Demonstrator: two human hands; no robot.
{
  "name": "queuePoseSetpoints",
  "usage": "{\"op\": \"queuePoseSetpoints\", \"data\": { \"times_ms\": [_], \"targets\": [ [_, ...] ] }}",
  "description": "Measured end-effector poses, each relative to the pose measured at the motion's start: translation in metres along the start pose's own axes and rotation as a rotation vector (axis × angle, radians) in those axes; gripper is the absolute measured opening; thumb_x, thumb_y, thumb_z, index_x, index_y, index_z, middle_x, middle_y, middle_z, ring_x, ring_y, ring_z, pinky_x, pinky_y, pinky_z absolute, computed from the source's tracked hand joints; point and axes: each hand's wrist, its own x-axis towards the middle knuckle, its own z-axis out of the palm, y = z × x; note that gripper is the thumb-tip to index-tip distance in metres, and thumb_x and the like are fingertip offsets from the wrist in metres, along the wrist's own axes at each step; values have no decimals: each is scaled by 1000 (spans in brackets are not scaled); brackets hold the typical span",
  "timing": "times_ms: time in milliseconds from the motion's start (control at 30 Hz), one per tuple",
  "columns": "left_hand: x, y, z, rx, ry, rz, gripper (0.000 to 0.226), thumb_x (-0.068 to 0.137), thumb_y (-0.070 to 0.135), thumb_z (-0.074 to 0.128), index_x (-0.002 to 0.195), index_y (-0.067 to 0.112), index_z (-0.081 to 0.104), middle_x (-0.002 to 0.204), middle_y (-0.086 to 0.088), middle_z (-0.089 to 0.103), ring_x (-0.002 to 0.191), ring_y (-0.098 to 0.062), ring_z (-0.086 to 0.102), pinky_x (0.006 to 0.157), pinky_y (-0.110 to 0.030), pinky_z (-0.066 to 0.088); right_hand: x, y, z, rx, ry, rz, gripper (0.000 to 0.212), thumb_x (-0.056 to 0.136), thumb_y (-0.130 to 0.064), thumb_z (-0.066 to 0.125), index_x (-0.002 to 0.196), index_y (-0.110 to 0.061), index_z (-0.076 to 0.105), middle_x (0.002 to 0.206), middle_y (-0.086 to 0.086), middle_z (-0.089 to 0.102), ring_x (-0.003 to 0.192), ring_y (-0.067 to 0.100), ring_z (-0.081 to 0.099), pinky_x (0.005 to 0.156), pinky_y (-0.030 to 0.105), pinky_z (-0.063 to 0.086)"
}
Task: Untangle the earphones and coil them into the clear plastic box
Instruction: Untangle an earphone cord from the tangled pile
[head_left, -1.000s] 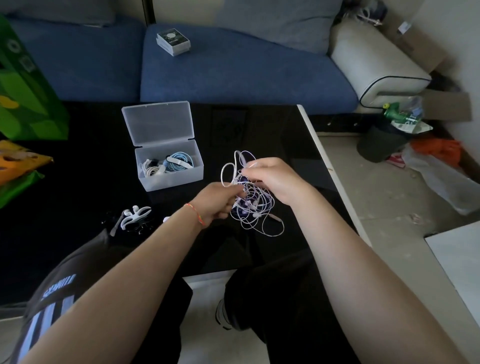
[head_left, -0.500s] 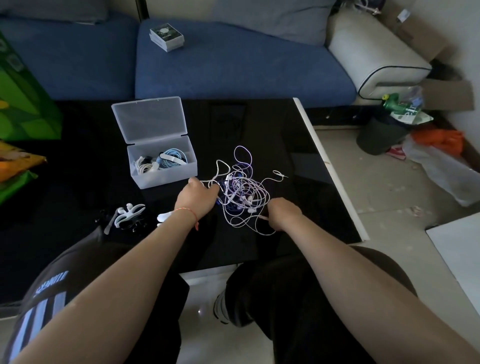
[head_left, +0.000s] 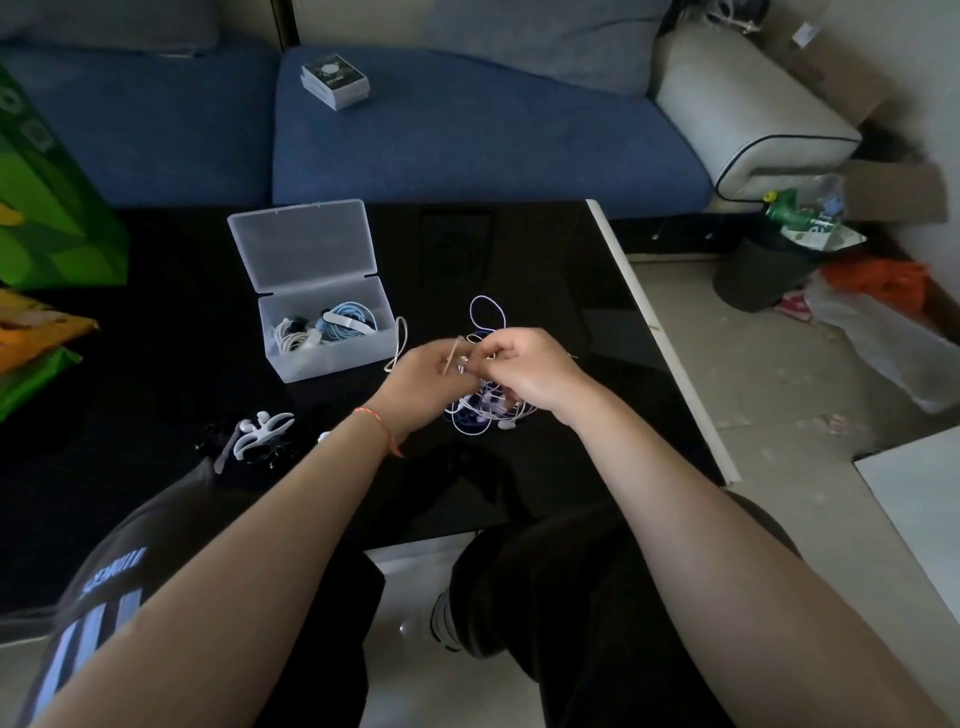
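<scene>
Over table (head_left: 545, 260), both hands (left hand (head_left: 421, 379), right hand (head_left: 530, 371)) pinch tangled earphones (head_left: 485, 410).

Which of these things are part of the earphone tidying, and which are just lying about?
In use:
tangled white and purple earphone cables
clear plastic box with open lid
left hand
right hand

Lying about:
white clip-shaped piece on the black table
small boxed pack on the blue sofa
dark bin of rubbish
</scene>
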Motion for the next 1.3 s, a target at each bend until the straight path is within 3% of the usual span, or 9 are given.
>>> {"op": "queuePoseSetpoints", "data": {
  "times_ms": [33, 133, 367, 467, 600, 767, 867, 1133, 1300],
  "targets": [
    [0, -1, 0, 112, 15, 13, 7, 92, 22, 66, 95, 18, 71, 71, 5, 60, 58, 1, 50, 56, -14, 41, 2, 1, 0, -23, 12, -8, 9, 92, -22, 68, 98, -16, 73, 67, 2, 59, 43, 4, 48, 48, 19, 44],
    [1, -7, -4, 165, 147, -111, 35, 96, 35, 57, 72, 12, 67, 65, -5, 58, 62, -12, 51, 65, -31, 43, 5, 4, -6, -120, 20, -17, 11, 89, -12, 66, 97, -20, 67, 70, -2, 63, 52, 5, 55, 57, 24, 48],
    [8, -18, -24, -638, 614, -317, 26, 97, 19, 48, 75, 15, 60, 44, 10, 37, 41, -10, 28, 39, -20, 24, 17, 29, -13, -523, 135, 19, 22, 97, -19, 63, 88, -3, 74, 88, 11, 72, 77, 29, 68, 69, 38, 55],
    [8, -20, -26, -643, 514, -259, 24, 102, 23, 46, 90, 14, 64, 55, 5, 43, 42, -9, 34, 43, -22, 31, 19, 25, -12, -460, 279, -70, 19, 99, -18, 59, 89, -7, 70, 91, 1, 69, 76, 16, 64, 66, 20, 50],
    [8, -11, -18, -630, 308, -234, 14, 96, 14, 59, 82, 14, 58, 68, -1, 53, 45, -9, 39, 44, -21, 31, 16, 4, -10, -116, 406, -244, 11, 97, -20, 63, 95, -15, 73, 87, -13, 67, 77, -7, 60, 68, 2, 40],
    [8, -7, -14, -514, 264, -251, 28, 92, 21, 66, 68, 15, 53, 68, -1, 56, 47, -9, 44, 45, -22, 34, 6, -10, -11, 126, 566, -399, 9, 93, -13, 68, 97, -9, 76, 88, -9, 72, 82, -5, 66, 75, 9, 49],
    [8, -6, -16, -511, 291, -314, 39, 94, 26, 60, 58, 15, 49, 72, -3, 61, 51, -12, 47, 49, -24, 34, 9, -5, -14, 19, 603, -369, 9, 92, -13, 68, 95, -12, 77, 87, -10, 72, 82, -7, 65, 72, 6, 47],
    [7, -6, -10, -410, 197, -327, 34, 99, 29, 48, 83, 16, 74, 74, 5, 64, 51, -8, 50, 51, -22, 33, 15, 10, -9, -250, 462, -164, 13, 100, -20, 59, 95, -15, 70, 88, -6, 69, 79, 8, 65, 60, 15, 47],
    [8, -11, -6, -334, 166, -364, 32, 100, 30, 45, 94, 17, 73, 80, 4, 63, 54, -7, 53, 54, -23, 35, 15, 7, -12, -105, 431, -139, 15, 103, -20, 49, 96, -17, 62, 86, -4, 70, 73, 7, 65, 57, 16, 47]
  ]
}}
